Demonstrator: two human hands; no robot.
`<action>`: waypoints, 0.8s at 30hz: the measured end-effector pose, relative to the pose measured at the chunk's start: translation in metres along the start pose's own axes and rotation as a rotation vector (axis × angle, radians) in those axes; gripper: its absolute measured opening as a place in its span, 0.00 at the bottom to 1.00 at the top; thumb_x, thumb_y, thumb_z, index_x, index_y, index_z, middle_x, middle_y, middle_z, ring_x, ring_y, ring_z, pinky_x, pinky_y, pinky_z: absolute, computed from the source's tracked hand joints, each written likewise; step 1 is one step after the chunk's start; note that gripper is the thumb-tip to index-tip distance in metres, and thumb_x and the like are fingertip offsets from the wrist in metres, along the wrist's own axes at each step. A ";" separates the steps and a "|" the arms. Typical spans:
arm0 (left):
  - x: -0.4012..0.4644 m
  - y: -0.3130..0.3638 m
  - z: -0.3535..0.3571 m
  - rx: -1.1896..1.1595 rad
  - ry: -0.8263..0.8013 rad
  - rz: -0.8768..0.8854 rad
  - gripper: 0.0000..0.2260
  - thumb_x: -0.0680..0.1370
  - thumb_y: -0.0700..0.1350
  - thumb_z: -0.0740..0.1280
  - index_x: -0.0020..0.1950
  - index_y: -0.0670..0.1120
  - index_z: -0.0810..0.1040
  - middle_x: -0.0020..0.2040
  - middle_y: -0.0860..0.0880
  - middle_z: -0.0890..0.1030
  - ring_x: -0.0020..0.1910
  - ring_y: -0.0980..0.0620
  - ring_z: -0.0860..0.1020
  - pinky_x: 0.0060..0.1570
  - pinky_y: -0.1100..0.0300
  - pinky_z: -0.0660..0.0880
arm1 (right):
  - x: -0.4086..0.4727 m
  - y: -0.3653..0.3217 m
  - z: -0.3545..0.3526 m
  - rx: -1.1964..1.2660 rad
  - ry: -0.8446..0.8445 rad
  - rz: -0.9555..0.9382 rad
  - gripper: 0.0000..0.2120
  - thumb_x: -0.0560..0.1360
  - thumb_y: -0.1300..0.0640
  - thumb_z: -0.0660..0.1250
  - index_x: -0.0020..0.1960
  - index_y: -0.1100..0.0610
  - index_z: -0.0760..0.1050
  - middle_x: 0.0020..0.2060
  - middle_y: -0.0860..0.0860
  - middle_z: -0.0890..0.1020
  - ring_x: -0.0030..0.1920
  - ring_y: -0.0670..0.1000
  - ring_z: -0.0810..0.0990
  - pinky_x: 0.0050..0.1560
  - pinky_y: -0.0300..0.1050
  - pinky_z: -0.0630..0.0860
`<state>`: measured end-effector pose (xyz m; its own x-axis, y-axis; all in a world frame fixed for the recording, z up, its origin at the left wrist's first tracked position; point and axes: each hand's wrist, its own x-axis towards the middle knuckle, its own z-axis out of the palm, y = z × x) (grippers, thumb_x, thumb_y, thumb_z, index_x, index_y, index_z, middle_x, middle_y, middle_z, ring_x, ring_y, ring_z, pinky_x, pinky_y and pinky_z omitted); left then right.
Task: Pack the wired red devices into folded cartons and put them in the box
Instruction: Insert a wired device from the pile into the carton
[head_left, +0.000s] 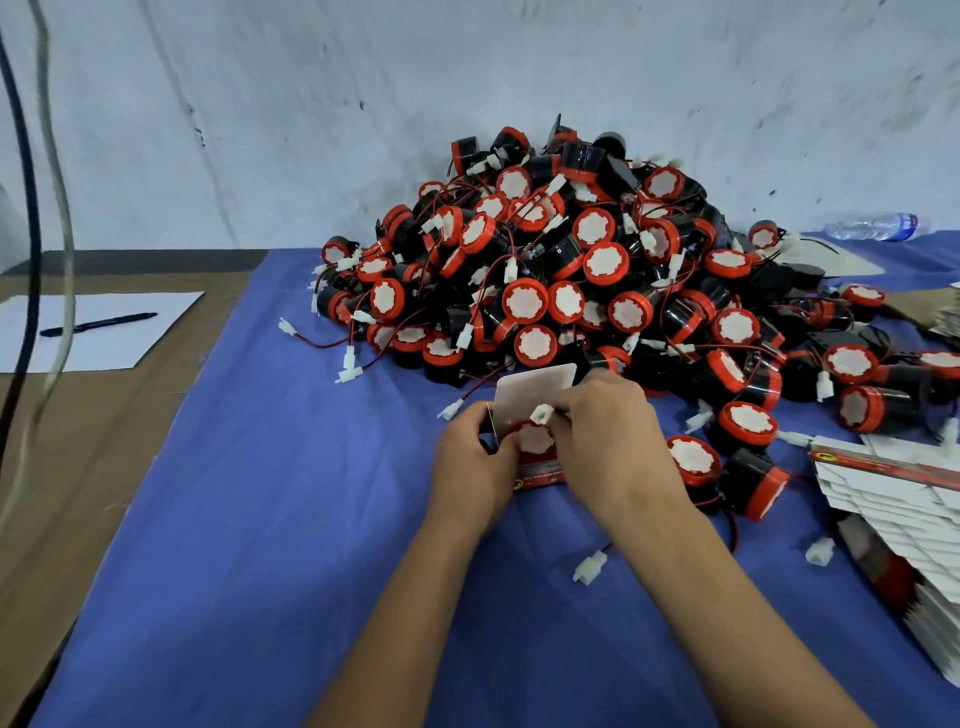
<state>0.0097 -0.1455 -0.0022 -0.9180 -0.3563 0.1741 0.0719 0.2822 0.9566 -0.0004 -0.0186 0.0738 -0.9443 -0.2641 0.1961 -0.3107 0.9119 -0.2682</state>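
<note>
A big pile of red-and-black wired devices (597, 280) with white faces and white connectors lies on the blue cloth (270, 519). In front of it my left hand (475, 462) grips the side of a small red carton (540, 475) whose white lid flap (535, 389) stands open. A red device (535, 436) sits inside the carton's mouth. My right hand (608, 431) pinches that device's white connector (542, 414) over the opening. A fanned stack of flat unfolded cartons (893, 499) lies at the right edge.
A loose white connector (589, 567) lies on the cloth near my right forearm. A sheet of paper (104, 332) with a black pen (98, 323) rests on brown cardboard at left. Cables (36, 234) hang at far left. A plastic bottle (878, 227) lies at back right.
</note>
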 end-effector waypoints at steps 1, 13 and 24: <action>0.000 0.001 0.000 -0.002 -0.006 -0.010 0.09 0.80 0.38 0.69 0.57 0.49 0.82 0.48 0.59 0.82 0.49 0.55 0.82 0.46 0.60 0.82 | 0.000 -0.001 0.002 0.005 0.049 0.019 0.09 0.83 0.61 0.63 0.57 0.57 0.82 0.54 0.54 0.77 0.49 0.55 0.79 0.48 0.48 0.80; 0.005 -0.006 0.004 -0.020 -0.018 -0.022 0.05 0.79 0.42 0.72 0.52 0.52 0.80 0.45 0.56 0.84 0.42 0.58 0.83 0.38 0.63 0.80 | 0.001 -0.018 0.022 -0.002 0.075 0.037 0.05 0.81 0.63 0.63 0.51 0.56 0.77 0.54 0.54 0.75 0.40 0.50 0.66 0.35 0.37 0.61; 0.002 -0.007 0.001 -0.062 -0.043 -0.011 0.07 0.80 0.44 0.72 0.50 0.57 0.80 0.45 0.57 0.85 0.44 0.57 0.84 0.40 0.64 0.81 | 0.003 -0.020 0.048 0.070 0.251 0.196 0.04 0.81 0.63 0.60 0.48 0.56 0.70 0.42 0.54 0.78 0.35 0.54 0.70 0.29 0.44 0.58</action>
<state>0.0067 -0.1474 -0.0082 -0.9346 -0.3206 0.1542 0.0839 0.2226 0.9713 -0.0021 -0.0523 0.0344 -0.9334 0.0080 0.3587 -0.1408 0.9114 -0.3866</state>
